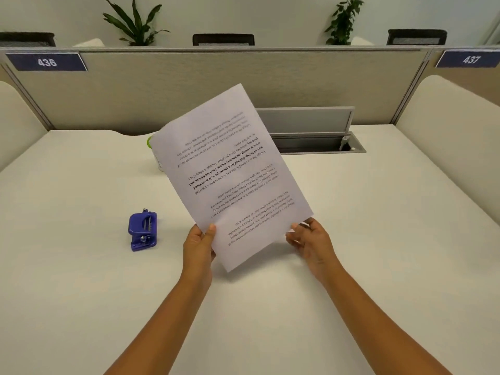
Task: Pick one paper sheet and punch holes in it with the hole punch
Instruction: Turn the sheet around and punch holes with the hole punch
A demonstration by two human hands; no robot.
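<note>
A white printed paper sheet [230, 169] is held up above the table, tilted, with its text upside down to me. My left hand [198, 246] pinches its near left edge, thumb on top. My right hand [309, 238] is at the sheet's near right corner with fingers loosely curved; whether it grips the corner is unclear. The blue hole punch [142, 230] sits on the white table [81, 266], to the left of my left hand and apart from it.
A green and white object [151, 140] peeks out behind the sheet's far left edge. An open cable tray with a raised grey lid [305, 121] lies at the table's back. Beige partitions enclose the desk on the back and sides.
</note>
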